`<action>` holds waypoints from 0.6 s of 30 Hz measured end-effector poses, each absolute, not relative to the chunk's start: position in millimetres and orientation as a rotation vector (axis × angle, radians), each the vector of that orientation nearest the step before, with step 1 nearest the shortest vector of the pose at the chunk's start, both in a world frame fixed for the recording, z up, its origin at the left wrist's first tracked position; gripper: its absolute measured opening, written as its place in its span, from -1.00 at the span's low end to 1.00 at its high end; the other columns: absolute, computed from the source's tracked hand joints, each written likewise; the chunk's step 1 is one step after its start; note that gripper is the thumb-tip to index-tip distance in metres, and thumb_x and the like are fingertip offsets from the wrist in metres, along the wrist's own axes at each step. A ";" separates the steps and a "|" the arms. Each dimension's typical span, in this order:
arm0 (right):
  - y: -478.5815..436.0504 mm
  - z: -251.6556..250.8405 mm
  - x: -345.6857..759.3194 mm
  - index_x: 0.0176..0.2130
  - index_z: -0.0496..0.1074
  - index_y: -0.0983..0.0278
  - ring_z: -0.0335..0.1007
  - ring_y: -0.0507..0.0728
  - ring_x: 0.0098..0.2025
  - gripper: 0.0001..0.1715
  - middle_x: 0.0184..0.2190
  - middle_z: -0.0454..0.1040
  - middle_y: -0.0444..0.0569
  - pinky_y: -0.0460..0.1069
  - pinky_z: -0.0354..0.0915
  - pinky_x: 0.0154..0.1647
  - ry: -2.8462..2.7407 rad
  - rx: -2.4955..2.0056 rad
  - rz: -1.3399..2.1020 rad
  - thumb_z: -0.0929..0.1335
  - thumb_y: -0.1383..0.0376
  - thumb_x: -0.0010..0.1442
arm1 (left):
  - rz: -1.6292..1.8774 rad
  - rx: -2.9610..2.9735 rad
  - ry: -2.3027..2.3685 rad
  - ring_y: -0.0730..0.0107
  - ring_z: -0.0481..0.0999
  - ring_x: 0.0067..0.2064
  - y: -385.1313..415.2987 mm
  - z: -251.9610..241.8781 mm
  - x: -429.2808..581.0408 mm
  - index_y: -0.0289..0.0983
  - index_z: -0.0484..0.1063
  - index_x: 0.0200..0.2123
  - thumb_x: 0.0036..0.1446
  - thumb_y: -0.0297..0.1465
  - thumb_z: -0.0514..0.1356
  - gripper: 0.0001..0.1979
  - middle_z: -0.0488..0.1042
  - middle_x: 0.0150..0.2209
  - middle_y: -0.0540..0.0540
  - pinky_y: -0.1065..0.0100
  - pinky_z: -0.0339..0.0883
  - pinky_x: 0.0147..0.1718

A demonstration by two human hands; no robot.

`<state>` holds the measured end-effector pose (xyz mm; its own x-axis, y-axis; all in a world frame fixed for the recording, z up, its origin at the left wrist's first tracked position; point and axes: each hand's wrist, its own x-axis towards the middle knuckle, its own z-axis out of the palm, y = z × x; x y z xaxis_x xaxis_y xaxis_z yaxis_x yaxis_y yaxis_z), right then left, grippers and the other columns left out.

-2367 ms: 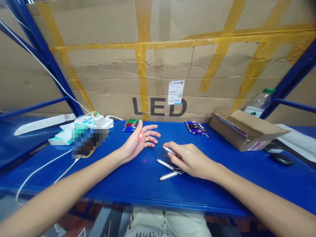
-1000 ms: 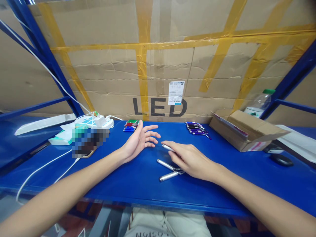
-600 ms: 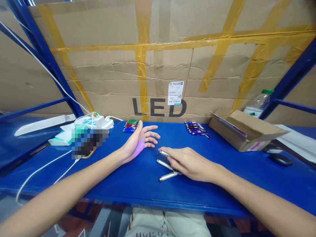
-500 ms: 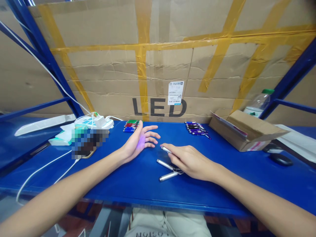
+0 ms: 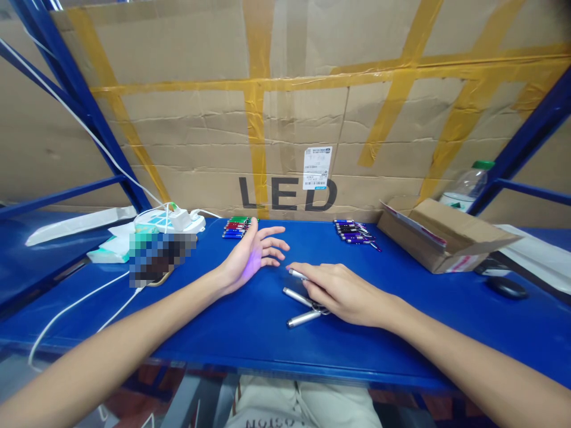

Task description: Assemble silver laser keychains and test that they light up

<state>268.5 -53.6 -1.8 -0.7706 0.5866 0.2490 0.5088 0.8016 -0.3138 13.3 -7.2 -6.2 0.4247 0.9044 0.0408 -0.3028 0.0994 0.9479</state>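
Note:
My right hand is closed on a small silver penlight, whose end points left. Two more silver penlights lie on the blue table just below that hand, an upper one and a lower one, their right ends meeting at a small ring partly under the fingers. My left hand is open, palm turned to the right, fingers spread, holding nothing. A violet glow of light shows on its palm. Behind its thumb lies a row of green, red and blue penlights.
Several purple and dark penlights lie at the back. An opened cardboard box, a black mouse and a bottle are at the right. At the left are a phone, a power strip and white cables.
My right hand's fingertips and the held penlight have shifted very slightly left and down. The violet glow has moved a little lower on my left palm.

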 end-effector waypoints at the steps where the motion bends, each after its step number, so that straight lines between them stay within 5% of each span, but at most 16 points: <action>1: -53.6 -1.7 268.7 0.21 0.42 0.22 0.52 0.14 -0.28 -0.63 -0.25 0.61 -0.04 0.00 0.25 -0.22 -2.662 -0.820 0.322 0.17 0.28 0.58 | 1.000 1.127 0.674 0.20 0.61 -0.18 -7.3 -5.9 13.3 -0.32 0.49 0.24 0.42 0.23 0.00 -0.22 0.63 -0.09 -0.27 0.30 0.47 -0.21; 18: -54.2 -1.3 267.9 0.27 0.38 0.21 0.55 0.17 -0.24 -0.61 -0.20 0.63 -0.01 0.01 0.27 -0.18 -2.660 -0.913 0.305 0.20 0.29 0.56 | 0.997 1.130 0.682 0.21 0.61 -0.19 -9.0 -4.2 13.9 -0.33 0.48 0.25 0.42 0.23 0.01 -0.22 0.62 -0.11 -0.26 0.30 0.46 -0.21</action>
